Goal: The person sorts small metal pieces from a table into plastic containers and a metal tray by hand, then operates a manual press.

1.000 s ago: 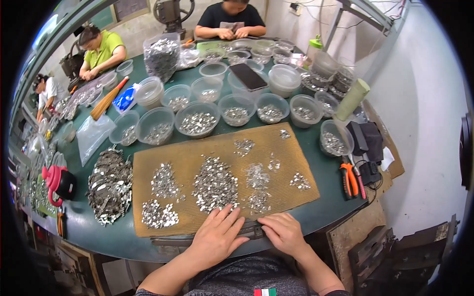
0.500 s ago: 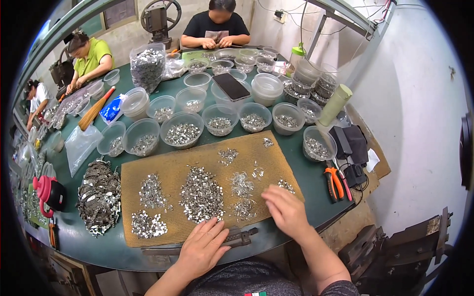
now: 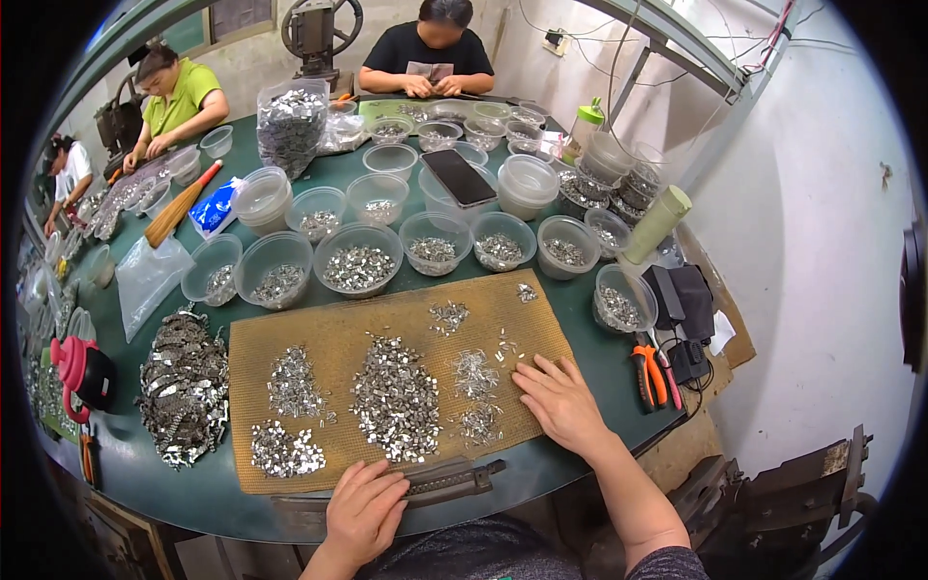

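My left hand (image 3: 364,514) rests palm down at the near table edge, fingers stretched out over a long dark metal bar (image 3: 449,482) with a row of small parts along it. My right hand (image 3: 561,404) lies flat on the right side of a tan textured mat (image 3: 329,329), fingers apart, empty as far as I can see. Between the hands sits a large heap of small silvery metal pieces (image 3: 394,396). Smaller heaps of thin bright pieces (image 3: 476,373) lie just left of my right hand. More heaps of pieces (image 3: 286,450) are at the mat's left.
Clear plastic tubs (image 3: 358,259) of metal pieces line the mat's far side. A tangled pile of metal links (image 3: 184,391) lies left, near a pink-and-black flask (image 3: 82,375). Orange-handled pliers (image 3: 650,375) lie right; a phone (image 3: 458,178) rests on tubs. Several people work farther off.
My left hand has drawn back and left, baring more of the metal bar. The right hand has flattened onto the mat, covering a small group of pieces. The view has shifted slightly.
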### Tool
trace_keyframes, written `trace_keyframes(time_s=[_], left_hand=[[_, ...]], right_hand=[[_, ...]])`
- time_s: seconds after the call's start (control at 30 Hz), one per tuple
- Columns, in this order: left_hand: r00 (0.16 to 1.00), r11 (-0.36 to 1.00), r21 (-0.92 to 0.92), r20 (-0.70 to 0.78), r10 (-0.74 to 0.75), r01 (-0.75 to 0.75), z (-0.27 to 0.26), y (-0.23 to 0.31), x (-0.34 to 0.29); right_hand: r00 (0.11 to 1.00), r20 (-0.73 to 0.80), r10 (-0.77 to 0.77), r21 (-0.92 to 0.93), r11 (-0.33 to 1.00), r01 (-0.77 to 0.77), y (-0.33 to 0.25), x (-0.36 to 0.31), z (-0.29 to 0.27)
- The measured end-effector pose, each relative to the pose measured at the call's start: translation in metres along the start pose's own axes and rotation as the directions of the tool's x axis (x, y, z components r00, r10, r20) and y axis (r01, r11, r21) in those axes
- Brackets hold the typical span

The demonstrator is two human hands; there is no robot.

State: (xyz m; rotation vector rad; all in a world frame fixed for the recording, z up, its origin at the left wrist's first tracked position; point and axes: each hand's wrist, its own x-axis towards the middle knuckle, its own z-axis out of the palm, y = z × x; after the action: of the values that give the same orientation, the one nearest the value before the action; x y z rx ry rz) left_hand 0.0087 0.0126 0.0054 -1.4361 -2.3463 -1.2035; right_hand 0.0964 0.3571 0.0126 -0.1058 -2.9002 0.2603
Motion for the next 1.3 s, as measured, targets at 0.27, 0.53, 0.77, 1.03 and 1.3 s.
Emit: trace_keyframes(time_s=[0.27,0.53,0.77,1.03,1.3], left_hand=[[1.000,1.000,-0.027,-0.016,-0.006,0.006,0.002,-0.003,0.003],[1.000,1.000,-0.030,-0.024,-0.008,0.008,0.005,-0.003,0.005],[1.000,0.999,-0.050,-0.021,-0.019,0.018,0.006,-0.005,0.006],[1.000,0.999,-0.050,-0.008,-0.021,0.021,0.007,-0.006,0.008],[1.000,1.000,-0.029,-0.004,-0.004,0.004,0.007,-0.004,0.007]], right_hand=[[0.975,-0.176,0.139,0.165,0.980,-0.110,0.026,0.015,-0.003],[0.967,-0.206,0.152,0.103,0.986,-0.133,0.029,0.041,0.012],[0.971,-0.199,0.131,0.058,0.991,-0.122,0.022,0.029,0.008],[0.967,-0.221,0.124,0.015,0.992,-0.124,0.009,0.013,0.009],[0.959,-0.243,0.148,-0.008,0.988,-0.154,0.007,0.017,0.014]])
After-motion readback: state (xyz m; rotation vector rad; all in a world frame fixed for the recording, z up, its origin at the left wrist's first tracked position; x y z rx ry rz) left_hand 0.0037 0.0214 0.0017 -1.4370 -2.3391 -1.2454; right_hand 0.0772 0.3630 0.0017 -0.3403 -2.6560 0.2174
